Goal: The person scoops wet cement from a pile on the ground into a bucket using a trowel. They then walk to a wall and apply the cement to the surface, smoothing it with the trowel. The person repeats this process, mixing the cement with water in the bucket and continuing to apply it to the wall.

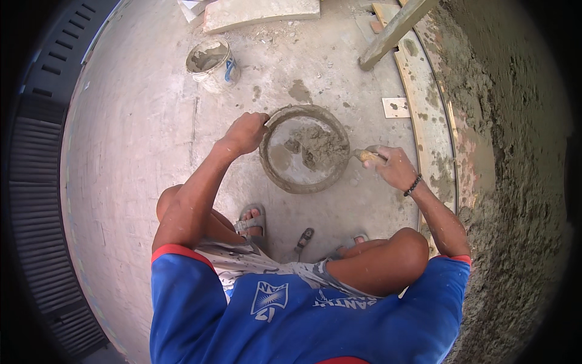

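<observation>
A round, mortar-caked pan (274, 174) stands on the floor in front of me. Wet grey mortar (318, 147) is heaped in its middle and right side, with a thin smeared layer elsewhere. My left hand (246, 133) is closed on the pan's rim at the upper left. At the right rim, my right hand (395, 167) grips the wooden handle of a trowel (366, 156). The trowel's blade is mostly hidden at the pan's edge and in the mortar.
Beyond the pan stands a white bucket (213, 68) with mortar inside. A slab (260, 15) lies at the far edge. Right are a post (394, 36), boards (418, 109), a small plate (396, 107) and a mortar-covered wall (515, 151). A dark-handled tool (305, 238) lies between my feet.
</observation>
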The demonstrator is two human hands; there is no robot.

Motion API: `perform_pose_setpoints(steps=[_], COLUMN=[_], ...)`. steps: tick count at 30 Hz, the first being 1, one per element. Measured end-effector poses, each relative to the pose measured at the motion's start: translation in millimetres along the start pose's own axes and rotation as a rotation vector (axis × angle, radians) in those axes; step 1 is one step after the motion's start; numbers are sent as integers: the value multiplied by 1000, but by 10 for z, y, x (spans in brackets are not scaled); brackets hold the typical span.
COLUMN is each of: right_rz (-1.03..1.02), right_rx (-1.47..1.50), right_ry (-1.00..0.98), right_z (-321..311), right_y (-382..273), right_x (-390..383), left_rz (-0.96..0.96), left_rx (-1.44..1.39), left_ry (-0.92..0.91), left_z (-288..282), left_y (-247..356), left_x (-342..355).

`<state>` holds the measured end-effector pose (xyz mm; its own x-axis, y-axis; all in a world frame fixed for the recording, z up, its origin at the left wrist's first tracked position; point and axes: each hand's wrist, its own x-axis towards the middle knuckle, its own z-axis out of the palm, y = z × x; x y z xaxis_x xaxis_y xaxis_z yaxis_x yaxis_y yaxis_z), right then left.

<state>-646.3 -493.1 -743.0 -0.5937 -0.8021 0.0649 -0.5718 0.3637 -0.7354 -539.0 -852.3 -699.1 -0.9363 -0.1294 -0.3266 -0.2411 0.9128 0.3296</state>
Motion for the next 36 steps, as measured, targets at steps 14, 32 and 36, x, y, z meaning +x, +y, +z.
perform_pose_setpoints(steps=[14, 32, 36], right_rz=[639, 1026, 1141], right_rx=[722, -659, -633], right_ry=[-165, 502, 534], right_z=[-135, -2002, -2427], right_y=[132, 1932, 2453], right_x=[-125, -2182, -1927], left_rz=[53, -71, -97], left_rx=[10, 31, 92], left_ry=[35, -59, -54], left_z=[1, -7, -13], left_y=[-54, 50, 90], left_x=[35, 160, 190])
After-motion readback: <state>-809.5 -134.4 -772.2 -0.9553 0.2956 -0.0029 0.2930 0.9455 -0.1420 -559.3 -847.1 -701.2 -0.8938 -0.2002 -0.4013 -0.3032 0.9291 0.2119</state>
